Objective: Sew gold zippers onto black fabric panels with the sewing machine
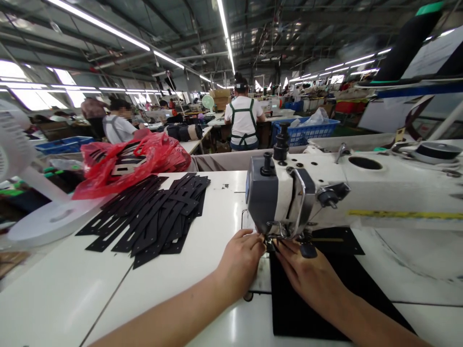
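Observation:
A white and grey sewing machine [264,193] stands before me, its presser foot and needle area low over the table. Under it lies a large black fabric panel [289,313], running toward me and to the right. My left hand [241,262] is closed beside the needle, thumb and fingers pinched together; what sits between the fingertips is hidden. My right hand [311,274] lies on the black panel with its fingers stretched out toward the needle, partly covered by the machine head. A black strip piece [350,241] with a slot lies behind the right hand.
Many black slotted strips [159,212] are heaped on the white table [162,299] at left. Behind them rests a red plastic bag [162,149]; a white fan [54,217] stands further left. A worker in a green apron [243,118] sits ahead, near a blue crate [307,132].

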Tool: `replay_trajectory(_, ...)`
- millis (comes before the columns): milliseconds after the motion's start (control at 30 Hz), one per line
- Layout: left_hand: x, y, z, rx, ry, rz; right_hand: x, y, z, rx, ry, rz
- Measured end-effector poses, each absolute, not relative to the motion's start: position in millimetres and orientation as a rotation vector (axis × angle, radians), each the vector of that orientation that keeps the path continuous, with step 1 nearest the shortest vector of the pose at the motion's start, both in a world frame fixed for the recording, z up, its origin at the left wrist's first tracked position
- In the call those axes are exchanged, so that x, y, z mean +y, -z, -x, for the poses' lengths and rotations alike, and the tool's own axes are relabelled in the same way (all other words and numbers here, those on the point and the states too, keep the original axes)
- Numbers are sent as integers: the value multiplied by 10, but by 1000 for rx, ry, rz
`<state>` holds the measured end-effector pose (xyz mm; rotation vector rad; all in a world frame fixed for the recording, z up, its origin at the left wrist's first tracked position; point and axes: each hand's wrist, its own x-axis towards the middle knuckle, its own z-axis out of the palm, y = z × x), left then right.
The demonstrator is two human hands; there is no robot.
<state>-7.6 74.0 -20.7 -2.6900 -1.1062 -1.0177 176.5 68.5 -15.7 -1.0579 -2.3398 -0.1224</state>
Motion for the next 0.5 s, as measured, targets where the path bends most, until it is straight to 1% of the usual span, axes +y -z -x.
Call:
replay_trajectory(233,712,193,51,-1088,1043,2665,652,177,-1784,-2287,126,1051)
replay_trajectory(367,758,203,27,-1163,1091,2650,694,215,-1784,-2279,168,1055)
replay_trajectory(500,687,122,93,-1205,1089,2687,594,266,-1821,-2337,322,1095)
